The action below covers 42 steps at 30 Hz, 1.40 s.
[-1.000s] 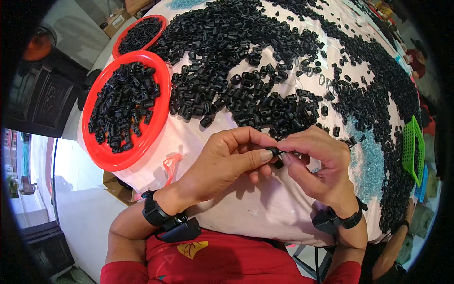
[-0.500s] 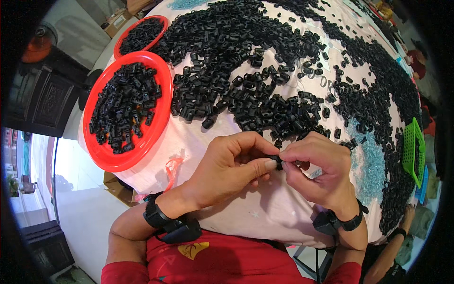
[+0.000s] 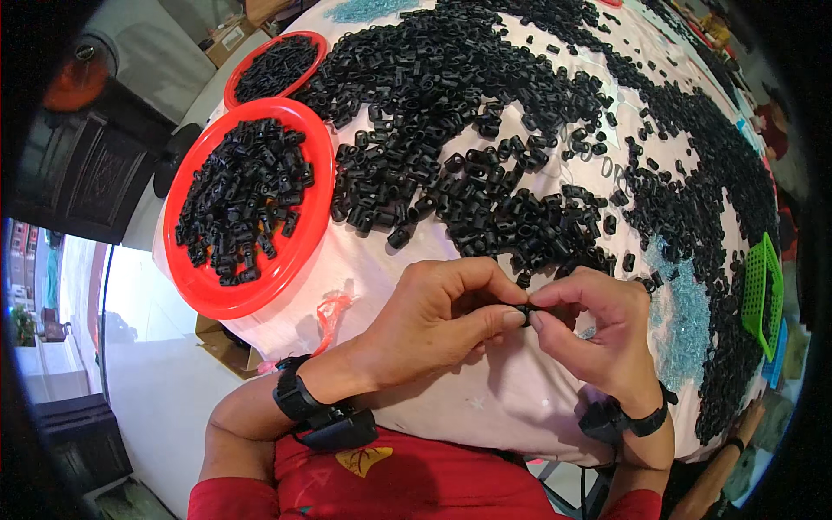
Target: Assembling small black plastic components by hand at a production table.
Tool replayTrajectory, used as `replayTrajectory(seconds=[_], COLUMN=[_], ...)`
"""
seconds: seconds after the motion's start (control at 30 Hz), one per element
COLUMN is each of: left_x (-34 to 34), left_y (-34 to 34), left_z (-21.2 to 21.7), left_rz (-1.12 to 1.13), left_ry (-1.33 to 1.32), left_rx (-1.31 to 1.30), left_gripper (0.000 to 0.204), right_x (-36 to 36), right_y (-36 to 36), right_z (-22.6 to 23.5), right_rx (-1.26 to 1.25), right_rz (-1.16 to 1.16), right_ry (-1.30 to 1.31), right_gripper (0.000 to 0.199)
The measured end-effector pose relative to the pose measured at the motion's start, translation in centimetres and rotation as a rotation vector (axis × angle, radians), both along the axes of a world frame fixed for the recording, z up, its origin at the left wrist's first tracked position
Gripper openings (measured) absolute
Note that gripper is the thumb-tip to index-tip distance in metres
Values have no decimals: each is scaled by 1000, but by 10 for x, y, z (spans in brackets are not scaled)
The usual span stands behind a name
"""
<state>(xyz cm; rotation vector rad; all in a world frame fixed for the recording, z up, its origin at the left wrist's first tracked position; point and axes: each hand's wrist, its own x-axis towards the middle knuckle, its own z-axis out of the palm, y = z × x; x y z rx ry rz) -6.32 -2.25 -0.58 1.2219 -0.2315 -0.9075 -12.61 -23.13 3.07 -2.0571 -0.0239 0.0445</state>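
Note:
Between the fingertips of both hands is a small black plastic part (image 3: 525, 313), mostly covered by the fingers. My left hand (image 3: 451, 316) pinches it with thumb and forefinger from the left. From the right, the thumb and forefinger of my right hand (image 3: 598, 325) close on its other side. Just beyond the hands lies a heap of loose black plastic parts (image 3: 485, 199), short and tube-like with holes. To the left, a red plastic tray (image 3: 322, 186) holds more of the same black parts.
A second red tray (image 3: 321, 54) with thin black pieces stands behind the first. Clear bluish beads (image 3: 680, 303) and smaller black pieces (image 3: 724, 347) spread along the right, beside a green basket (image 3: 752, 295). A red plastic strip (image 3: 329, 316) lies on the pink cloth. Another person's forearm (image 3: 724, 468) shows lower right.
The view has shifted slightly, so the table and trays appear a little further right and lower. Both hands still pinch the small part; the right thumb and forefinger sit further apart behind it.

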Motion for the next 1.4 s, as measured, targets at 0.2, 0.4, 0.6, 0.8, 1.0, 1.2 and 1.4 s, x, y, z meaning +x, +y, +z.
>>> replayTrajectory(seconds=[0.2,0.4,0.6,0.8,1.0,1.2,1.4], left_x=[3,3,3,4,13,5,6], left_y=[-1,-1,-2,-2,1,-4,-5], left_z=[-3,1,-5,-3,5,3,-2], left_rz=[-21,-75,-70,-31,-181,-91,-27], left_ry=[-37,-183,-39,-106,-56,-205,-77], left_rx=[15,93,-14,4,13,101,88], left_gripper=[7,9,7,8,10,6,15], right_x=[4,4,3,-1,1,7,6], right_y=[-2,-3,-5,6,-10,-6,1], right_z=[-12,-9,-5,-2,-8,-11,-13], right_rx=[-158,-85,-169,119,-28,-111,-159], right_rz=[170,159,212,-86,120,178,64], right_ry=[-413,-305,-379,75,-163,-265,-343], right_gripper=[19,21,18,17,18,19,20])
